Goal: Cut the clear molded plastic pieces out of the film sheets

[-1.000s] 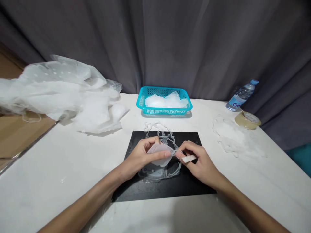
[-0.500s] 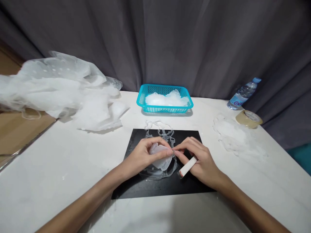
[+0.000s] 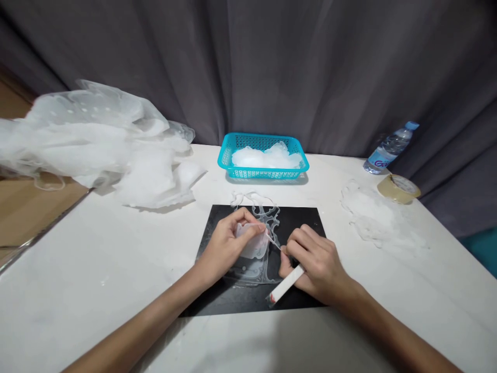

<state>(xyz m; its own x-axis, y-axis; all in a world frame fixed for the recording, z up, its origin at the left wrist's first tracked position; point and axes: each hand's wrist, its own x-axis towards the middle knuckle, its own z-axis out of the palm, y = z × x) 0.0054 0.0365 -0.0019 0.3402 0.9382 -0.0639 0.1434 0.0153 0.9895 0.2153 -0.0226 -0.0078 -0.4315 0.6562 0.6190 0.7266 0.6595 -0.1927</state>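
Note:
My left hand (image 3: pixel 229 243) pinches a translucent white silicone-like piece (image 3: pixel 252 247) between thumb and fingers. From its right edge a thin strip (image 3: pixel 274 241) stretches to my right hand (image 3: pixel 312 259), whose thumb and fingertips are closed on the strip's end. Tucked in the right palm is a white stick-like handle (image 3: pixel 286 285) with a red mark and a clear tip pointing down left; its exact kind is unclear. Below both hands lies a black mat (image 3: pixel 298 220), with clear lacy offcut (image 3: pixel 267 210) spread over it and past its far edge.
Behind the mat stands a turquoise basket (image 3: pixel 267 172) holding white translucent pieces (image 3: pixel 267 157). A large heap of translucent sheets (image 3: pixel 104 140) covers the left, near a cardboard box (image 3: pixel 39 212). To the right are a tape roll (image 3: pixel 398 188), a water bottle (image 3: pixel 390 150) and more clear scraps (image 3: pixel 380 217).
My right hand has drawn away rightward and down, stretching a thin strip from the piece. My left hand has shifted slightly left. The white handle has moved left and lower.

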